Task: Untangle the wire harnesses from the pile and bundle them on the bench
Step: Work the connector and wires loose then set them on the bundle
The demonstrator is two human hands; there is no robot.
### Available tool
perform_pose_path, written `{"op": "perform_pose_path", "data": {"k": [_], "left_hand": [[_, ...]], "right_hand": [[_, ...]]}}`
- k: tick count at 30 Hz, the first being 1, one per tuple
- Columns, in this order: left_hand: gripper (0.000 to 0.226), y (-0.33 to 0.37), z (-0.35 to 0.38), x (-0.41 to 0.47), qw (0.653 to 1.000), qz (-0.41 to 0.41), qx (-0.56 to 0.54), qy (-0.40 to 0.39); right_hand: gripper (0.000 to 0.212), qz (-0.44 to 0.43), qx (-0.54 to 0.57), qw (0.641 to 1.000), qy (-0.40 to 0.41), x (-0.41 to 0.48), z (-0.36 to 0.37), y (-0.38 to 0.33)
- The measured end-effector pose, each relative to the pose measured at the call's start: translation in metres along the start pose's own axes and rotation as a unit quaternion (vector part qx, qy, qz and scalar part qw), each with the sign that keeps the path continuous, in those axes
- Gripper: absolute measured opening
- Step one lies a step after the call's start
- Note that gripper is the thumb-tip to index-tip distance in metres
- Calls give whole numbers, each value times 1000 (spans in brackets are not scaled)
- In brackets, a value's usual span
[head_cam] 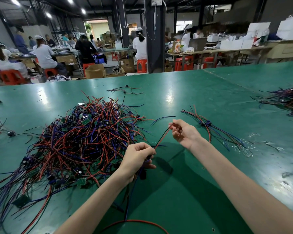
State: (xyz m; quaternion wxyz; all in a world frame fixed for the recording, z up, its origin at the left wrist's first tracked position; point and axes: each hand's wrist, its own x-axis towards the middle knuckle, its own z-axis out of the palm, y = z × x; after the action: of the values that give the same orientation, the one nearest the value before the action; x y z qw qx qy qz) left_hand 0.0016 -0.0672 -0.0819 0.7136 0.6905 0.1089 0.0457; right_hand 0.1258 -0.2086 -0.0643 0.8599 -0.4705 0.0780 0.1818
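Both hands busy over the green bench (193, 102), a pair of wires (161, 136) — one red, one black — stretched taut between them. Hard to call the job more than just begun: by far the biggest thing in view is the pile (78, 141), a broad tangle of red, blue and black wires with small green boards mixed in, spread across the left half of the bench and touching the left hand's side. Looks largely untouched, so most of the sorting left to do.

Next in size, a second heap (287, 100) at the far right edge, well apart from the hands (whether sorted or waiting, cannot tell). Smaller again, a laid-out bundle (208, 125) just beyond the right hand, its wires fanning both ways from a dark knot of connectors in the middle — probably the finished share so far, and a modest one. Smaller still, a few loose wires (125, 90) lying at the far side past the pile, and some clear plastic scraps (243, 147) near the bundle.

Then the hands themselves. Left hand (139, 157) clenched, fingers curled around the lower stretch of the pair of wires, with blue and black tails hanging below the fist toward the near edge. Right hand (184, 132) palm up and loosely half-closed, thumb and forefinger pinching the upper end of the pair.
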Motion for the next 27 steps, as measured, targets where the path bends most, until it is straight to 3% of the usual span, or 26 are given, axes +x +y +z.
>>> {"op": "perform_pose_path", "data": {"k": [4,7,9,12,13,14,16,18,20,22,24,27], "left_hand": [[17,1,-1,0,1000,-5,-5,-4],[16,1,-2,-1,1000,-8,-7,-5],[16,1,-3,-1,1000,-9,-6,-7],[18,1,-4,-1,1000,-6,-4,-12],[19,2,-5,-1,1000,-4,-3,-13],[19,2,-6,-1,1000,-2,-3,-14],[18,3,-6,-1,1000,3,-5,-16],[16,4,-5,-1,1000,8,-4,-19],[16,4,-4,-2,1000,10,-2,-27],[16,4,-2,-2,999,11,-2,-37],[18,3,-2,-2,999,12,-2,-43],[17,4,-2,-3,999,12,0,-46]], "right_hand": [[22,-64,-89,994,8,2,-1,1],[22,-203,-258,944,13,4,-5,4],[23,-314,-381,869,30,6,-10,7],[19,-510,-522,682,42,8,-12,13],[19,-528,-527,665,43,8,-11,14],[19,-513,-517,684,43,8,-11,14],[21,-412,-450,791,43,7,-8,11],[22,-287,-312,905,34,5,-3,7],[24,-159,-156,974,28,3,1,2],[24,-45,-37,998,8,1,2,-3],[22,19,20,999,-19,-1,1,-6],[23,-34,-39,999,-8,-3,0,-5]]}}
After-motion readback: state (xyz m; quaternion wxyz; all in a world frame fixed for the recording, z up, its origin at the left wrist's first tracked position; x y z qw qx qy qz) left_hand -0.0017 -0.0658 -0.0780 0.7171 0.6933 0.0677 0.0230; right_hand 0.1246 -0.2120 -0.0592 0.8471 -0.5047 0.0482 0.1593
